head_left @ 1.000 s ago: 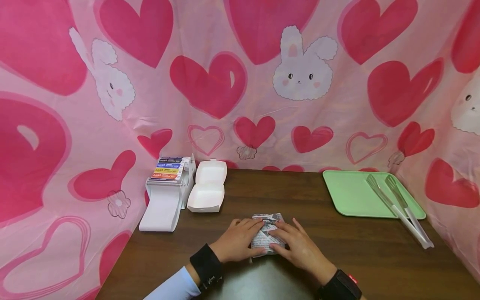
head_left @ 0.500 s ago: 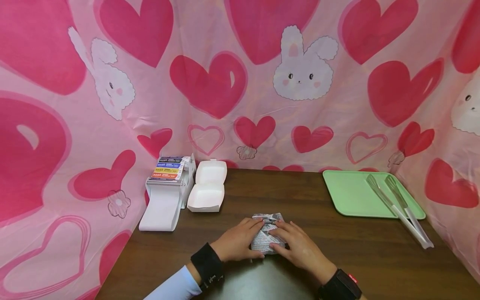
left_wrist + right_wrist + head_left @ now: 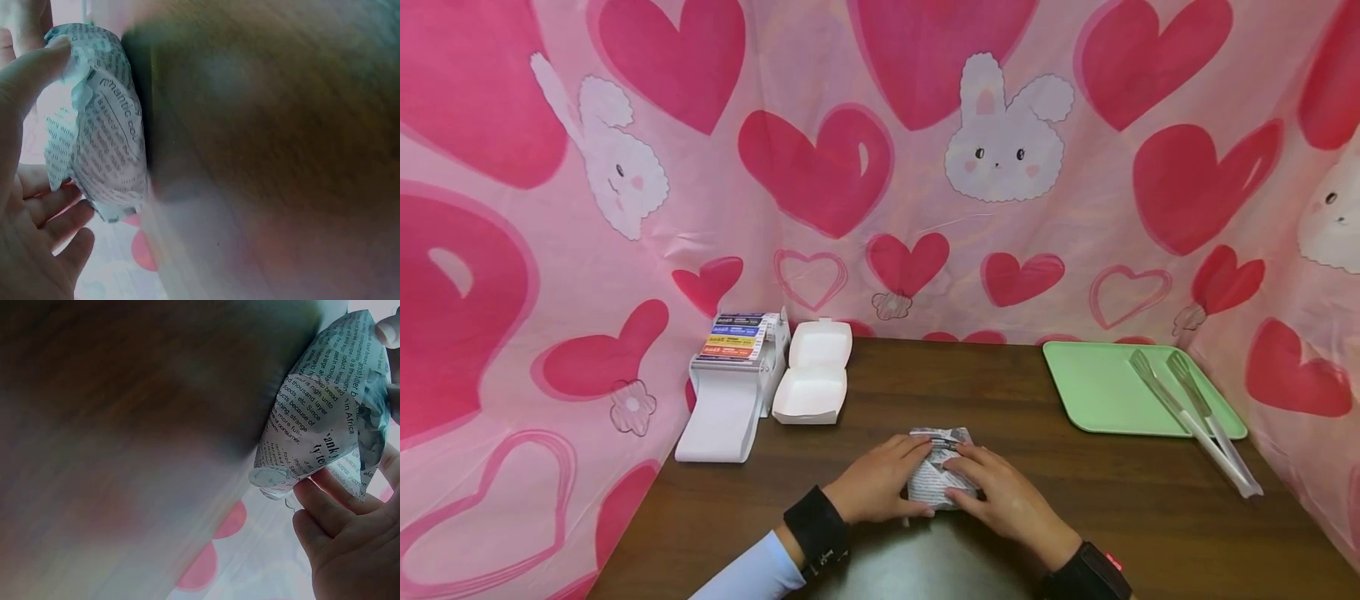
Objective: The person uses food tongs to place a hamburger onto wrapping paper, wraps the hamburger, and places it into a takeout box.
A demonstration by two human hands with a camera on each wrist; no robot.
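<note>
A small parcel wrapped in newsprint-patterned paper (image 3: 934, 482) sits on the brown table (image 3: 947, 383) near its front, what is inside hidden. My left hand (image 3: 880, 482) holds its left side, thumb at the near edge and fingers over the top. From the other side my right hand (image 3: 1011, 502) grips it the same way. In the left wrist view, folded paper (image 3: 109, 134) bulges beside the thumb, several fingers bent at its far side. The right wrist view shows a pointed fold of the printed wrapper (image 3: 312, 419) with the right fingers (image 3: 322, 506) against it.
A white open clamshell box (image 3: 811, 396) stands at the back left beside a label dispenser (image 3: 730, 400) with a hanging paper strip. On the right, metal tongs (image 3: 1198, 429) lie across a green tray (image 3: 1093, 400). A pink heart-print curtain (image 3: 910, 208) borders the table.
Both hands and the parcel sit slightly further right in the head view. Right fingers have drawn closer together on the wrapper; the rest stays put.
</note>
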